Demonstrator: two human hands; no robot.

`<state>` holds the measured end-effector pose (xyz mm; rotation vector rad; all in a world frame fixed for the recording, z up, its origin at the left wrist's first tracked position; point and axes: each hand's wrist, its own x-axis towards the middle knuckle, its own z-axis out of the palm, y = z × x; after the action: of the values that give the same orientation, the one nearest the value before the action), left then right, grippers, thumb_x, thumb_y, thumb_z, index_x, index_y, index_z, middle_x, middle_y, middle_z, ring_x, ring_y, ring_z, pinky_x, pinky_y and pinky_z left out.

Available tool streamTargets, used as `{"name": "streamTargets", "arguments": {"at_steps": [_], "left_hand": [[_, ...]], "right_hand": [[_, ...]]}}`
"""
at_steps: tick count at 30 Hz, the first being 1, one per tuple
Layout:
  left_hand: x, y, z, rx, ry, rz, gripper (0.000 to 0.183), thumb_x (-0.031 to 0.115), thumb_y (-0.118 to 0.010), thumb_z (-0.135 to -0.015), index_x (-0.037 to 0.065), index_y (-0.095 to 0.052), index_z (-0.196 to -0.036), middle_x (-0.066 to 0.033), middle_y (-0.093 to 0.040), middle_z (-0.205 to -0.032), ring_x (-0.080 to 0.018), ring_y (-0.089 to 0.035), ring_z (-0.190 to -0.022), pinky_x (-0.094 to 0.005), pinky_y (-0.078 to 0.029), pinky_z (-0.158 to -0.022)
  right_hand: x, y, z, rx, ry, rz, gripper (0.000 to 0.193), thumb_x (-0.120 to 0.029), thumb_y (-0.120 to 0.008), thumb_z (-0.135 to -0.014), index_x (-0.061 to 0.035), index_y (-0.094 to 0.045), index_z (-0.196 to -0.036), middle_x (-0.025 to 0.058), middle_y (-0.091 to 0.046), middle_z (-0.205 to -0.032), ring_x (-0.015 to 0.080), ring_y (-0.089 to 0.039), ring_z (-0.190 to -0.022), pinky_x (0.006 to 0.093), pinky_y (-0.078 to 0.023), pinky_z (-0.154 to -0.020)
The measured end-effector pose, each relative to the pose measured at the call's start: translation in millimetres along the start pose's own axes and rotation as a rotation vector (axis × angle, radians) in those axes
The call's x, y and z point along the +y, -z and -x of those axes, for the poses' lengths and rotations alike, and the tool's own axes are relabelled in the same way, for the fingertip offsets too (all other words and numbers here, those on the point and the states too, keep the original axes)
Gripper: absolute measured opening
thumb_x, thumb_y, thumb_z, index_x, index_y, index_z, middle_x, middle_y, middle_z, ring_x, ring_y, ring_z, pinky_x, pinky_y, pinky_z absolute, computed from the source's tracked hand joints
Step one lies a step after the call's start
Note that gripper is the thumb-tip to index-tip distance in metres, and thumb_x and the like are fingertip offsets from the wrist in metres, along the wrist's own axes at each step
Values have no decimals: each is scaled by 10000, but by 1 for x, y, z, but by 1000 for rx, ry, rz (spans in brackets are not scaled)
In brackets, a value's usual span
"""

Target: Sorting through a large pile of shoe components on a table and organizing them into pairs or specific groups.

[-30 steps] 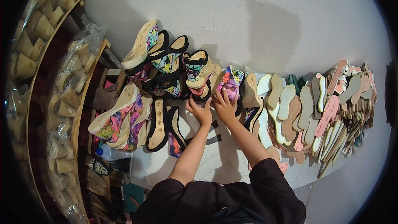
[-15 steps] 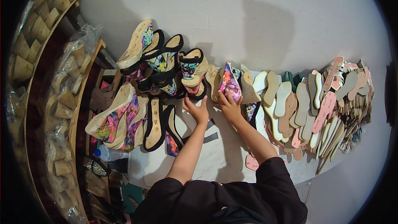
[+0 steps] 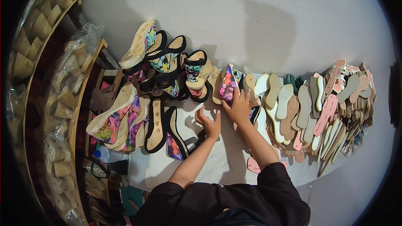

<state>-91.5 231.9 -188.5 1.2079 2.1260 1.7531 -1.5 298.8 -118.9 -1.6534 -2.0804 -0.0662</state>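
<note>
A wedge sole (image 3: 228,84) with a pink and purple floral covering stands against other wedges near the wall. My right hand (image 3: 238,108) is at its near end, fingers stretched and apart, touching its right side; I cannot see a firm grip. My left hand (image 3: 209,124) hovers over the white table (image 3: 228,159) with fingers loosely bent and apart, holding nothing. Just beyond it stands a black-edged wedge with a floral band (image 3: 194,73). Below and to its left lies a black-edged floral wedge (image 3: 176,136).
More floral wedges (image 3: 121,117) crowd the left of the table. Many flat insoles (image 3: 286,100) lean in rows at the right, along with pink shoe-shaped pieces (image 3: 325,115). Shelves of bare wooden wedges (image 3: 63,169) in plastic stand at far left. A bottle (image 3: 111,155) lies beside the table.
My left hand has drawn back toward me from the black-edged wedge. My right hand has shifted slightly right and nearer, its fingers now off the floral sole's front; that sole stands slightly farther left.
</note>
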Motion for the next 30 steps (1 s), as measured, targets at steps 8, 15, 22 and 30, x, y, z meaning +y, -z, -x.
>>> {"name": "streamTargets", "arguments": {"at_steps": [8, 15, 22, 30], "left_hand": [[3, 5, -37, 191, -111, -124, 868, 224, -814, -661, 15, -265, -1299, -246, -222, -1311, -380, -218, -1238, -499, -174, -1016], [0, 5, -40, 72, -77, -186, 979, 325, -826, -630, 55, -218, -1349, -249, -176, -1360, -392, -193, -1272, -522, -165, -1009], [-1, -2, -46, 85, -8, -211, 1097, 358, -834, -579, 82, -144, -1386, -289, -124, -1389, -441, -175, -1292, -572, -169, -991], [0, 0, -44, 72, 17, -190, 1107, 340, -829, -577, 79, -125, -1389, -293, -125, -1391, -435, -155, -1301, -579, -160, -994]], "right_hand": [[3, 4, -11, -3, 74, -272, 630, -191, -716, -677, -160, -473, -1258, 112, -574, -1138, 341, -481, -1166, 695, -41, -975], [-15, 25, -38, -119, 242, -319, 611, -4, -635, -658, -137, -467, -1230, 76, -582, -1118, 261, -518, -1118, 711, -34, -980], [-15, 36, -64, -320, 527, -320, 525, 40, -603, -669, -124, -492, -1156, 50, -580, -1128, 254, -501, -1142, 700, -55, -991], [0, 39, -65, -436, 486, -425, 485, 19, -626, -689, -155, -507, -1126, 44, -564, -1149, 263, -465, -1187, 687, -96, -992]]}}
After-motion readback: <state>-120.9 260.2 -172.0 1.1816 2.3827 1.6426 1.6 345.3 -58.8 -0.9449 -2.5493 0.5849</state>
